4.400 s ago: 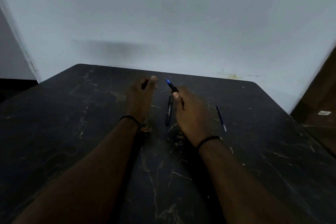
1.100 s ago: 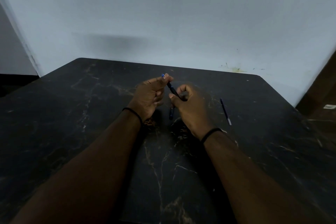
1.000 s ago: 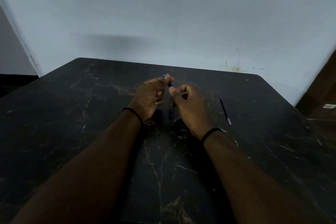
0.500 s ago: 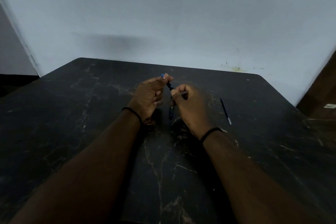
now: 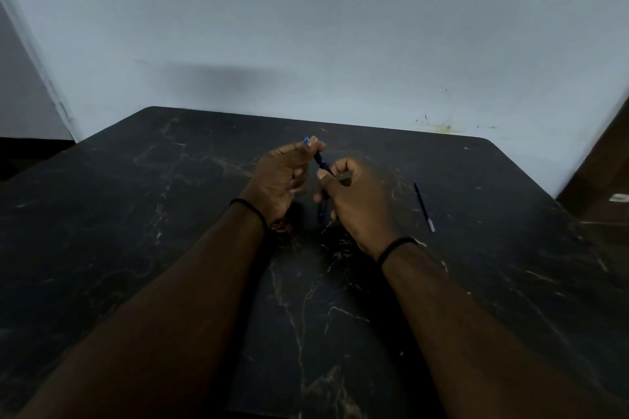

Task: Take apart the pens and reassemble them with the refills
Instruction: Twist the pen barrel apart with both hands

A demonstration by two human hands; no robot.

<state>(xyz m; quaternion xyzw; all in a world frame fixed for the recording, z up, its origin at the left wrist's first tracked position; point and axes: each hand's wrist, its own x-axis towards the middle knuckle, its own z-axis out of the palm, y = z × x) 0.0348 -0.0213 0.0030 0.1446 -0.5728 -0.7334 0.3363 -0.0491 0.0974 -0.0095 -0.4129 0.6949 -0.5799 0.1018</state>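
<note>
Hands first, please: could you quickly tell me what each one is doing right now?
Left hand: closed on the pen's blue-tipped end.
Right hand: closed on the same pen's lower part.

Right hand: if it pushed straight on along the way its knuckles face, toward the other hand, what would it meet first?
Probably the left hand, close across a small gap. The right hand already shares the pen with it; depth is hard to judge from this view.

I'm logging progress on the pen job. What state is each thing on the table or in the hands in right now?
Held pen: off the table, gripped at both ends.
Left hand: shut on the blue-tipped end.
Right hand: shut on the lower end.
Second pen: lying flat between the hands.
Refill: lying loose, right of the hands.
</note>
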